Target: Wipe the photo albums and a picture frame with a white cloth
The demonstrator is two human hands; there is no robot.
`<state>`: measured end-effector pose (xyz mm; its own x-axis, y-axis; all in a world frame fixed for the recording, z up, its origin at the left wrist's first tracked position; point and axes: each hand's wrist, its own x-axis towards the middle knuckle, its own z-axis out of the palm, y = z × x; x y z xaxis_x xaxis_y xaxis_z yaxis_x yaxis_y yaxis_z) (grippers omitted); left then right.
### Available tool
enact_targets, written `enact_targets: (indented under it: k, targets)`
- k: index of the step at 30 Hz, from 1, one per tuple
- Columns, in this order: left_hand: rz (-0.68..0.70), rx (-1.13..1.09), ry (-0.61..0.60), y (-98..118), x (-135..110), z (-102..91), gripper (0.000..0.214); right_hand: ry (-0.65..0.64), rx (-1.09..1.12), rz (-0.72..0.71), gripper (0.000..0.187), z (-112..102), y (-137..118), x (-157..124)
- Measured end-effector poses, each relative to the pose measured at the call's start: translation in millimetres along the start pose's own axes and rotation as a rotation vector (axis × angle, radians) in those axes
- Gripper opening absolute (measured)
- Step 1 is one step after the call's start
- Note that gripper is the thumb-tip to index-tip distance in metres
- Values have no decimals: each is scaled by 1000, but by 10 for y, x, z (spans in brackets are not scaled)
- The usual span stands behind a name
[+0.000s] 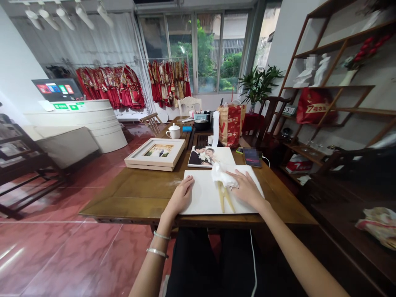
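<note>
- White cloth (223, 175): bunched on the board, right of its middle, near the far edge; probably light, soft and easily crumpled, best taken by its gathered folds.
- Right hand (247, 189): fingers extended against the cloth's right side; whether they pinch it or merely press cannot be told.
- Board (201, 196): flat at the table's near edge; likely stiff, with a face that could mark, so best held by its edges.
- Left hand (183, 194): laid flat on the board's left edge, fingers close together, pinching nothing.
- Tan forked shape (221, 198): below the cloth; print or separate piece, unclear.
- Photo panel (196, 158): just beyond the board.
- Frame (136, 160): farther left, lying flat.
- Phone (252, 159): right of the panel.
- Table (120, 202): wooden, beneath all these.
</note>
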<state>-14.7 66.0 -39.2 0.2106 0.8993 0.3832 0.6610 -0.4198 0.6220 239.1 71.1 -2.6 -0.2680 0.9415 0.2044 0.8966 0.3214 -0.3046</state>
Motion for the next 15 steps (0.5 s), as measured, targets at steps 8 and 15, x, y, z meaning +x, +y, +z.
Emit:
enact_targets:
  k: [8,15]
  targets:
    - [-26,-5,-17,23,1,-1,39,-16,-112,-158,80,-57,-66,-852]
    - [2,-17,-31,-11,3,-16,37,-39,-59,-114,78,-112,-30,-852]
